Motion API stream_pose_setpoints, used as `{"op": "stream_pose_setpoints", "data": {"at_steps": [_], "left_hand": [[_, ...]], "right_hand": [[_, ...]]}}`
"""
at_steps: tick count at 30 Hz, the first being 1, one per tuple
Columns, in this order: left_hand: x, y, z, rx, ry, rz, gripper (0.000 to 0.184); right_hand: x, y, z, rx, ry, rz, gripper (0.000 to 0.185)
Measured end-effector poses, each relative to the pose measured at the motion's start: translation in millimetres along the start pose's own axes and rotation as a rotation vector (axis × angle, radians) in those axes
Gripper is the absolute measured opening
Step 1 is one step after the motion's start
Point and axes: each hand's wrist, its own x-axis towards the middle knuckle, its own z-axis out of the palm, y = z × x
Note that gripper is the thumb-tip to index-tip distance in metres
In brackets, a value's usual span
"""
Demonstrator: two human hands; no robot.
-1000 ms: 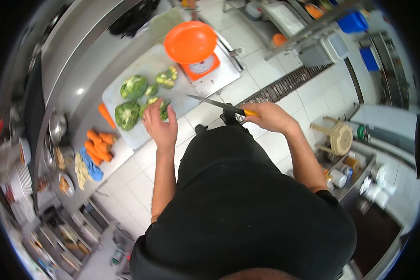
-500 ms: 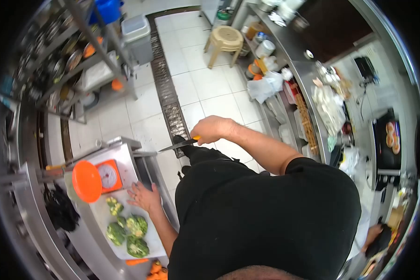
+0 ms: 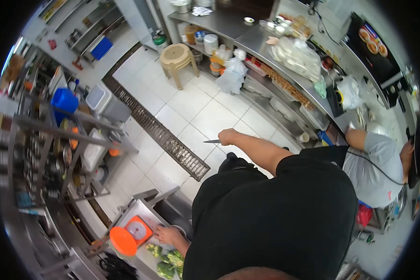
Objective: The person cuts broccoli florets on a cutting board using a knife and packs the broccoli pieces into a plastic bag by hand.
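Note:
My right hand [image 3: 227, 136] is closed round a knife [image 3: 212, 141], held out over the tiled floor with the blade pointing left. At the lower left, my left hand [image 3: 168, 234] rests with fingers apart on the work counter's near edge, next to a kitchen scale [image 3: 136, 230]. That scale has an orange body and a round orange pan [image 3: 123, 241]. Below my left hand lie several green and pale-yellow heads of broccoli or cauliflower [image 3: 165, 269] on a white board, partly cut off by my arm and body.
A drain grate [image 3: 172, 151] crosses the floor. Beyond it stand a beige stool [image 3: 177, 55] and a grey bin [image 3: 108, 103]. Racks with pans are on the left. A steel counter [image 3: 247, 39] with loaded shelves runs along the right, where a person in a grey shirt [image 3: 373, 168] stands.
My view has swung toward the right, bringing the other person's body into sight. The knife stays in my right hand. My left hand remains at the counter beside the scale.

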Motion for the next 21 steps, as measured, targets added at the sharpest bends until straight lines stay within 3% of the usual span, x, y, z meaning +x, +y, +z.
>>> {"op": "stream_pose_setpoints", "data": {"at_steps": [6,9,21], "left_hand": [[-0.5,7.4,7.3,0.055,0.046,0.025,0.025],[-2.9,22.4,-5.4,0.062,0.093,0.061,0.024],[34.6,80.0,-27.1,0.172,0.184,0.081,0.024]], "right_hand": [[-0.9,57.1,32.9,0.182,0.027,0.050,0.029],[33.1,84.1,66.8,0.221,0.084,0.031,0.030],[42.3,166.3,77.6,0.412,0.063,0.064,0.030]]}}
